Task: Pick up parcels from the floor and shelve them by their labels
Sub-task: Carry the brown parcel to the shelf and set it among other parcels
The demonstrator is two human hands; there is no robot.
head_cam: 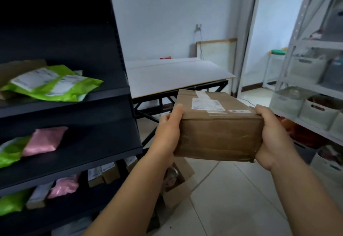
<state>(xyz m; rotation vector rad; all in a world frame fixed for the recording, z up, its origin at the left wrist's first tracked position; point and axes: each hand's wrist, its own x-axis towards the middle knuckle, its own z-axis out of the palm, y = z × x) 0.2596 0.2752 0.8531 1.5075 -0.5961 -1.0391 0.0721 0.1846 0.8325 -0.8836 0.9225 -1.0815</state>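
Observation:
I hold a brown cardboard parcel (217, 135) wrapped in clear tape, level at chest height, with a white shipping label (206, 104) on its top face. My left hand (169, 130) grips its left end and my right hand (274, 135) grips its right end. A black shelf unit (83, 146) stands to the left. It carries green mailer bags (53, 84), a pink bag (43, 141) and small boxes (104, 172) on lower tiers.
A white-topped table on black legs (176, 76) stands ahead by the wall. A grey rack with white bins (315, 113) lines the right side. An open carton (178, 182) sits on the tiled floor below the parcel. A doorway opens at the back right.

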